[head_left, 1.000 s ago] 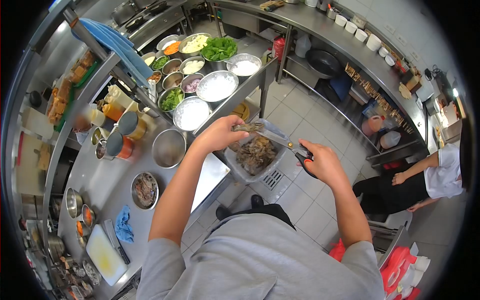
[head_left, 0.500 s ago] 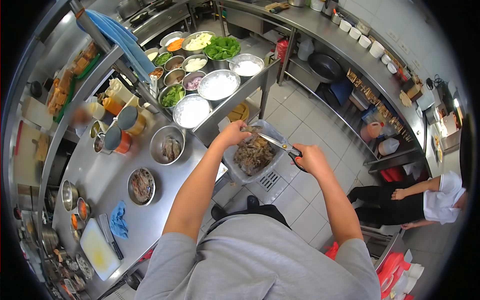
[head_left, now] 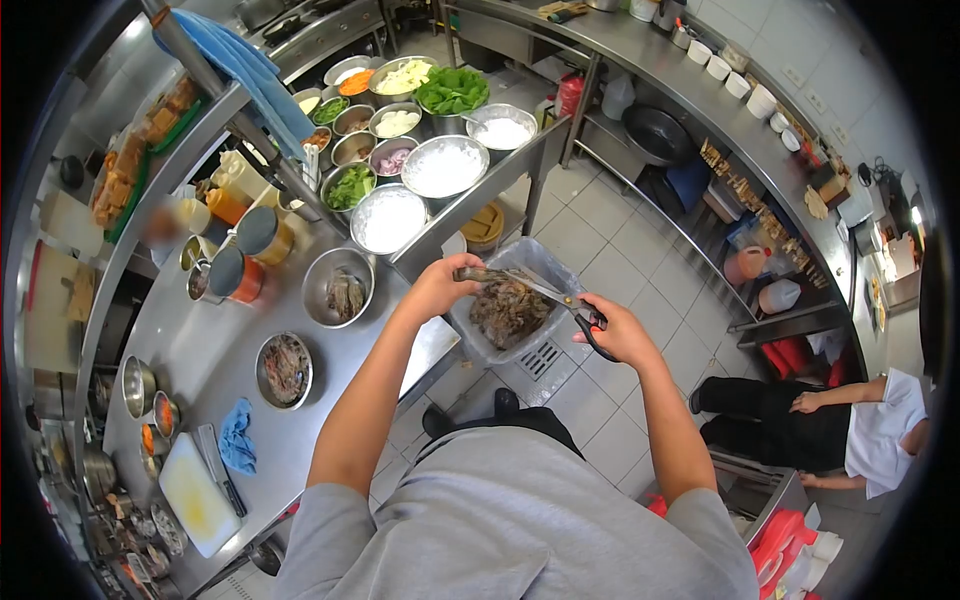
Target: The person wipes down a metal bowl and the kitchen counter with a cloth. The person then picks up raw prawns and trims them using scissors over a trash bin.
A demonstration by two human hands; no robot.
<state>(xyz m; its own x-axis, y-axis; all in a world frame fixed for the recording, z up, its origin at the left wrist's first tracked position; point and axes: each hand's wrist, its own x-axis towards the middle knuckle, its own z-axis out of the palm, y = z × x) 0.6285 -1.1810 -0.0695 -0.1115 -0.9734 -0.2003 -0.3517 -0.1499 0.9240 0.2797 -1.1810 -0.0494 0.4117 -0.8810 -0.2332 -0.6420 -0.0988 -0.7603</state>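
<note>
Pinched in the fingers of my left hand (head_left: pixel 434 290) is a grey-brown shrimp (head_left: pixel 480 273), stretched toward the right. My right hand (head_left: pixel 617 332) grips black-and-orange-handled scissors (head_left: pixel 556 295), whose blades point left at the shrimp's right end; whether they touch it I cannot tell. Below both hands stands a bin with a clear plastic liner (head_left: pixel 468 338), holding a heap of brownish shrimp scraps (head_left: pixel 512 312). On the steel table to the left, one metal bowl (head_left: pixel 314 272) contains several shrimp. A second metal bowl (head_left: pixel 303 392) holds reddish-brown shrimp.
The steel table (head_left: pixel 190 350) also carries a cutting board (head_left: pixel 198 500), a knife (head_left: pixel 220 468) and a blue cloth (head_left: pixel 237 438). Bowls of vegetables and white powder (head_left: pixel 444 166) crowd the counter ahead. At right is another person in a white shirt (head_left: pixel 880 430).
My left hand has shifted left and slightly down, and more of the shrimp shows between the hands. My right hand has moved a little down with the scissors.
</note>
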